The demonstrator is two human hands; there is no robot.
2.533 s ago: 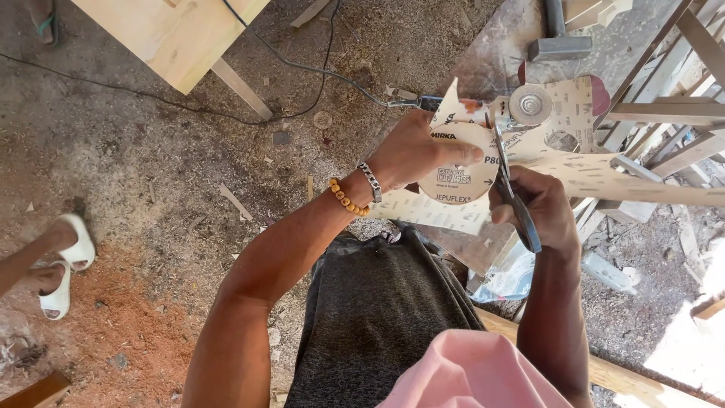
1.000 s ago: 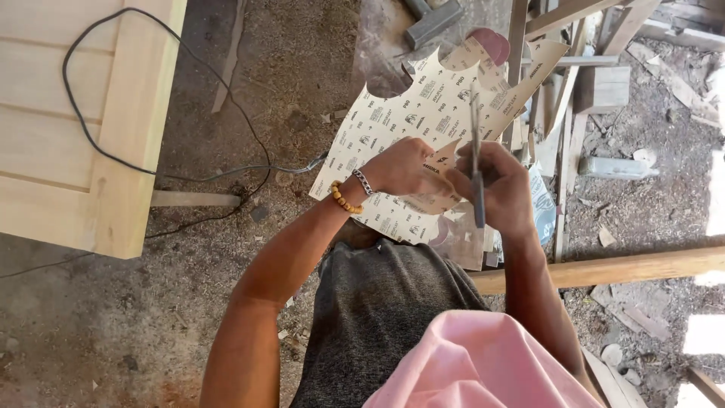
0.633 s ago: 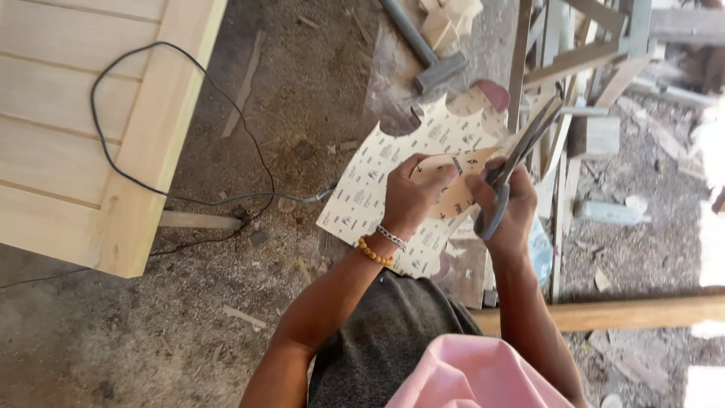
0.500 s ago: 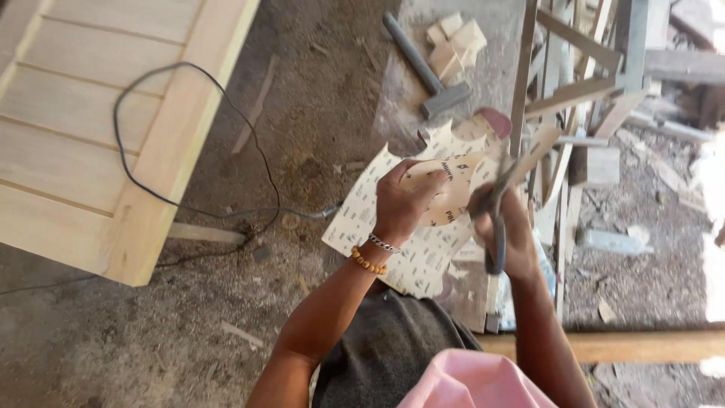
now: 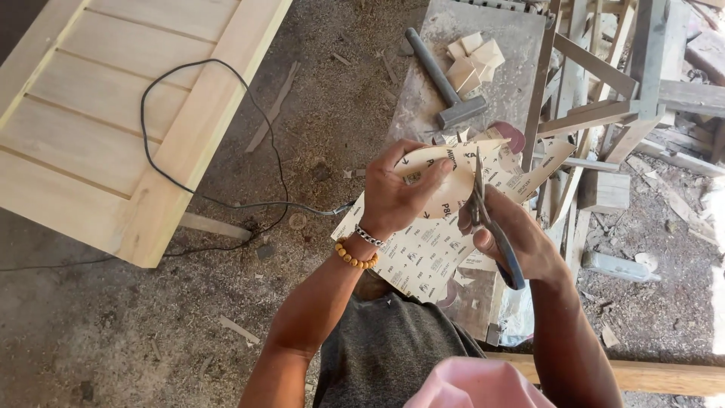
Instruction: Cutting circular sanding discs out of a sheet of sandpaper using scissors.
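Two hands on this one: the left hand [image 5: 404, 193] pinches a sheet of sandpaper [image 5: 438, 227] by its rounded part, thumb under and fingers curled over the top edge, while the right hand [image 5: 513, 238] is closed around the handles of the scissors [image 5: 487, 219], blades pointing to 12 o'clock and nearly shut on the paper. The sheet hangs in mid-air above the lap, at about 3 o'clock from the wooden panel [image 5: 113, 113]. My take for a clean curve: feed the paper round with the left hand rather than twisting the scissors, take short bites, and keep the fingertips back from the blades. A hammer [image 5: 445, 79] lies on the desk [image 5: 513, 45] at 12 o'clock, well clear.
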